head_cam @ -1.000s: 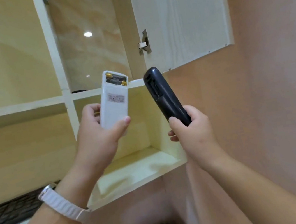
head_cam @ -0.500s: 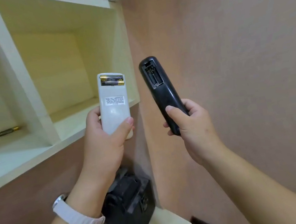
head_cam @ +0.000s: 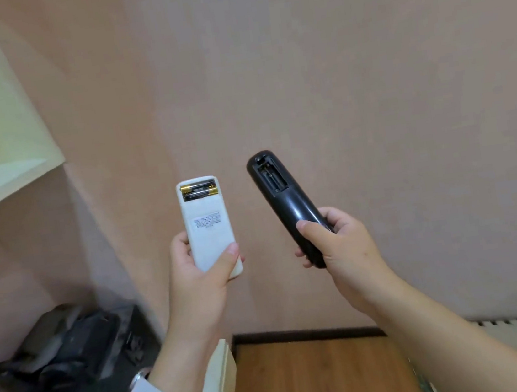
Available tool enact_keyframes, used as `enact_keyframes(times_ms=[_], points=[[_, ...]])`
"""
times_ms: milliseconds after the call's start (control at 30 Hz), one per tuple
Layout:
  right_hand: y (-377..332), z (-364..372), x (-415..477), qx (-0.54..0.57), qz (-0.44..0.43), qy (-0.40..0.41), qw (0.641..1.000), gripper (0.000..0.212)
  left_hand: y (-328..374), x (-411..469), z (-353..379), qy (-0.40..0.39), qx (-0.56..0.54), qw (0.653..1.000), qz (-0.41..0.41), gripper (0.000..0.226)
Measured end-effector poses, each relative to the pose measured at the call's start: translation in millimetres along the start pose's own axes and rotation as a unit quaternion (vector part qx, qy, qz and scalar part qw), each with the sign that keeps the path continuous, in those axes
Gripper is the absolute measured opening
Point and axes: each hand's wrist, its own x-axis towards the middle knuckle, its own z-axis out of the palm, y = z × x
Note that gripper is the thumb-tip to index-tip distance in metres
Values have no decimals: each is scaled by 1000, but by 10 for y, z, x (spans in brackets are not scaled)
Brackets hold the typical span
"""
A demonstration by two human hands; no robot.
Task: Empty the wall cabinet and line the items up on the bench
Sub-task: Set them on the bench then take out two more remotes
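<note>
Both hands are full: the left hand (head_cam: 202, 282) curls its fingers (head_cam: 181, 248) and thumb round the lower half of a white remote (head_cam: 209, 232), held back up with its cover off and two batteries (head_cam: 199, 191) showing. The right hand (head_cam: 339, 244) grips a black remote (head_cam: 288, 205) the same way, its battery bay open and bare. Both are held in the air before the pink wall (head_cam: 332, 71), to the right of and below the wall cabinet (head_cam: 1, 178) — so the step in hand looks like the carry from cabinet to table. The next move, I judge, is to lower both onto the white table (head_cam: 222, 375) whose corner shows beside the left wrist and lay them side by side in a row; the exposed batteries could slip out if the white one tips. On that table, against the wall, sits a black device (head_cam: 69, 345) with cables trailing. Beyond the corner lies a wooden floor (head_cam: 318, 382) with a dark skirting (head_cam: 301, 333) — and a white slatted piece (head_cam: 515, 334) at the far right.
</note>
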Motion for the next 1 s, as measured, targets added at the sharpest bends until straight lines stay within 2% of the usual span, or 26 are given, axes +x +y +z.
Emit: enact_keyframes(times_ms=[333, 567, 767, 1000], points=[[-131, -1797, -823, -1, 23, 123, 992, 10, -174, -1033, 1536, -107, -23, 992, -70, 37], [-187, -3462, -1778, 17, 34, 243, 969, 9, -104, -2070, 2989, -218, -3, 972, -84, 38], [-291, -4484, -2525, 17, 38, 314, 948, 13, -156, -3000, 3903, -330, 0, 936, -126, 32], [-437, -5330, -3143, 20, 8, 414, 910, 12, -168, -3697, 4743, -434, 1, 894, -111, 31]])
